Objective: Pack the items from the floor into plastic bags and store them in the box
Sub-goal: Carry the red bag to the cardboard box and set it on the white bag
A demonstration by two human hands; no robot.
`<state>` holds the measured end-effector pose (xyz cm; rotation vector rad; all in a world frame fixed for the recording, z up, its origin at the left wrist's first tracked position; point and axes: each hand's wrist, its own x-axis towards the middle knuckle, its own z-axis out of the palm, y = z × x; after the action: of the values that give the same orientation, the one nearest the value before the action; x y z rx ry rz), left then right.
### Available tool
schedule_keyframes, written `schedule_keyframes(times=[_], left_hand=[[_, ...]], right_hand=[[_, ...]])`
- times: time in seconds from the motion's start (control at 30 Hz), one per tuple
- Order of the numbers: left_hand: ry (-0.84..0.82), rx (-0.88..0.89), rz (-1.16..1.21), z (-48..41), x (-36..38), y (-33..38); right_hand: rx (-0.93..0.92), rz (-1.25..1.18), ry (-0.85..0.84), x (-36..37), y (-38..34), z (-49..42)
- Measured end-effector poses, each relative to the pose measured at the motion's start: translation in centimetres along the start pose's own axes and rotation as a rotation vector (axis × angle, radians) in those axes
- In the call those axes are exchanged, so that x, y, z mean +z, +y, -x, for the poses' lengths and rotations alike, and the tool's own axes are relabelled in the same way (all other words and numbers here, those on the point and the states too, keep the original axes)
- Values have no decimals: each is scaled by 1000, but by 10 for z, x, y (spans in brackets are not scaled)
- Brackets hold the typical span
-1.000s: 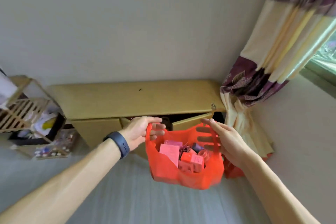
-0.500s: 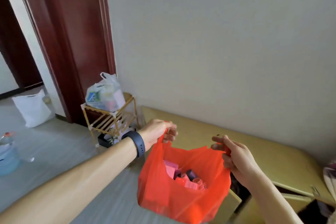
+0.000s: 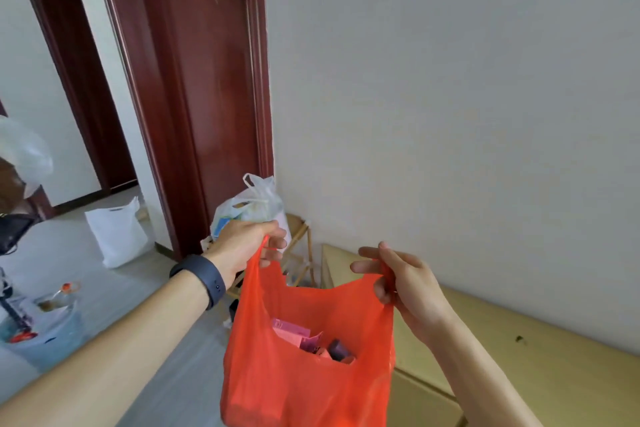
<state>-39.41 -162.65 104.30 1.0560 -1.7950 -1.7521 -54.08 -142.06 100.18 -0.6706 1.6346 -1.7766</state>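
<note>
Orange-red plastic bag (image 3: 304,374) hangs in mid-air between both hands, in front of the tan cardboard box (image 3: 502,340) that stands against the wall. Print on the pink carton (image 3: 291,333) inside the bag is too small to read; a blue label on the white bag (image 3: 249,208) resting on the wooden rack (image 3: 301,246) is blurred.

The orange-red bag is thin and slightly translucent. Its mouth is open, showing the pink carton, smaller pink pieces and a dark purple item (image 3: 339,350) low inside.

Left hand (image 3: 247,246), with a dark wristband (image 3: 204,279) behind it, grips the left handle in curled fingers. Right hand (image 3: 405,284) pinches the right handle between thumb and fingers. The hands are apart, stretching the mouth.

Compared with half a second ago, the view is turned further left: more of the dark red door (image 3: 207,80) shows, and the box's open lower-right part is out of frame. The bag hangs longer and narrower.
</note>
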Motion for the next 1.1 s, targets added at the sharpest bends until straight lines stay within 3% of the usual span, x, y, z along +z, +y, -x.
schedule_keyframes(times=[0.3,0.57,0.97,1.1], left_hand=[[2,31,0,-153,-44,61],[-172,90,19,-305,-31,106],[-484,101,27,-504,-22,185],[-531,110,29,-557,-13,196]], right_hand=[[-130,-46,9,55,-31,-162],[-198,-15,215,67,-53,-278],[-317,41,696,95,-96,-450],[-315,77,732,97,-100,-495]])
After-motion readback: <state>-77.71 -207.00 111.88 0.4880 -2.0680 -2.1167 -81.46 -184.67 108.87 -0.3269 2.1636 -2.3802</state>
